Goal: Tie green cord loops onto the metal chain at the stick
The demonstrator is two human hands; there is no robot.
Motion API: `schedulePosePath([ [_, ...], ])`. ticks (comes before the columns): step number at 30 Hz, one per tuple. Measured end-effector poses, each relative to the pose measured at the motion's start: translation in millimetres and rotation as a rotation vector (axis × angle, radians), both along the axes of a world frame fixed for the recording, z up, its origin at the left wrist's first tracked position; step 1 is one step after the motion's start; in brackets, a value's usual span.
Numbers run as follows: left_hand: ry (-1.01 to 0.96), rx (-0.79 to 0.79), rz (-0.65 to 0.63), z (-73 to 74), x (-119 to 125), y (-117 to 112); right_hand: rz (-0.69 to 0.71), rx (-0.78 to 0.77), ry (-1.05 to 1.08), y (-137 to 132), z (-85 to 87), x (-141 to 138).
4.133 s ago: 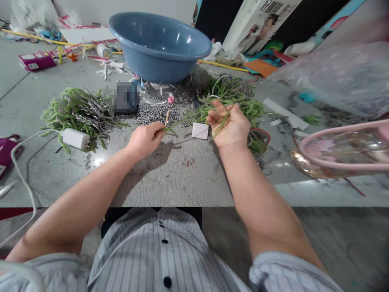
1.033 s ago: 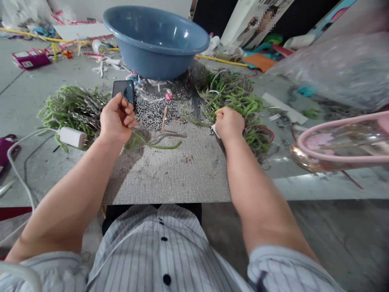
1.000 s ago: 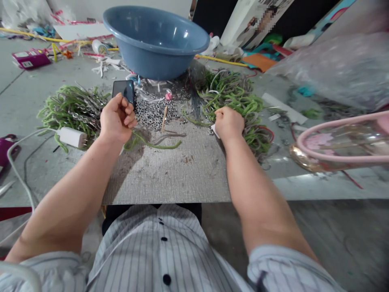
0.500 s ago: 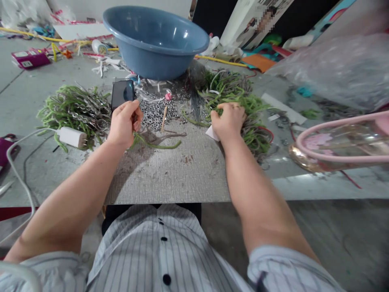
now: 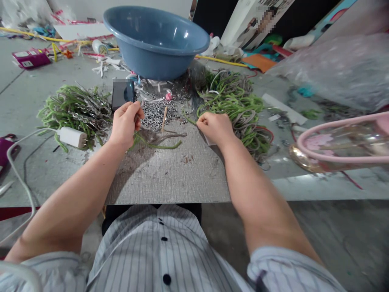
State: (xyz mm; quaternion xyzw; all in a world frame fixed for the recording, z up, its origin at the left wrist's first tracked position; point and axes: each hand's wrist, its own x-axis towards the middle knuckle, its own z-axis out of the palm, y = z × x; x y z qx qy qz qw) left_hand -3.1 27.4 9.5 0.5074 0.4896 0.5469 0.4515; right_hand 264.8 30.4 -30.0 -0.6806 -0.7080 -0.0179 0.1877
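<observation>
My left hand [image 5: 126, 121] is closed in front of a dark phone [image 5: 120, 95]; whatever its curled fingers hold is hidden. Green and grey cords [image 5: 165, 145] lie on the grey mat just right of it. My right hand [image 5: 216, 126] is closed in a pinch at a short green cord [image 5: 189, 117], whose free end points toward the metal rings. Behind that hand spreads a pile of green and grey cords [image 5: 240, 99]. Small metal rings [image 5: 158, 113] are scattered between the hands, with a thin wooden stick [image 5: 164, 118] among them.
A blue basin [image 5: 158, 61] stands behind the rings. At left are a bundle of green cords with metal chains [image 5: 75, 107] and a white charger [image 5: 72, 137]. A pink-handled clear bottle [image 5: 343, 142] lies at right, before a plastic bag [image 5: 334, 69].
My right hand has moved left and slightly nearer, off the green cord pile to the short cord, and its fingers have closed. My left hand has barely moved.
</observation>
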Motion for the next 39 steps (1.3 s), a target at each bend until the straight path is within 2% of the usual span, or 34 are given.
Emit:
schedulePosePath([
  [4,0.050,0.023,0.026,-0.1,0,1,-0.185,0.141,0.301,1,3.4,1],
  [7,0.112,0.049,0.036,-3.1,-2,4,-0.205,0.219,0.552,10,-2.5,11],
  [9,0.163,0.067,0.057,-6.1,-3,6,-0.231,0.282,0.618,18,-9.5,19],
  [12,0.250,0.101,0.111,-11.2,-6,10,-0.333,0.359,0.545,29,-18.7,28],
  [14,0.313,0.147,0.134,-14.6,-7,13,-0.351,0.363,0.465,30,-20.2,29],
  [18,0.398,0.213,0.173,-20.1,-9,15,-0.232,0.383,0.354,17,-10.6,17],
  [20,0.403,0.180,0.207,-21.3,-9,15,-0.165,0.339,0.337,8,-2.9,7],
  [24,0.440,0.075,0.266,-19.2,-6,12,-0.157,0.047,0.185,-4,8.0,-12],
  [26,0.479,0.050,0.302,-16.9,-6,10,-0.146,-0.035,0.079,-7,9.7,-17],
  [30,0.542,0.078,0.333,-14.9,-6,7,-0.150,-0.090,-0.041,-9,10.2,-20],
  [39,0.635,0.141,0.336,-17.8,-8,7,-0.188,-0.183,-0.053,-10,16.2,-16],
])
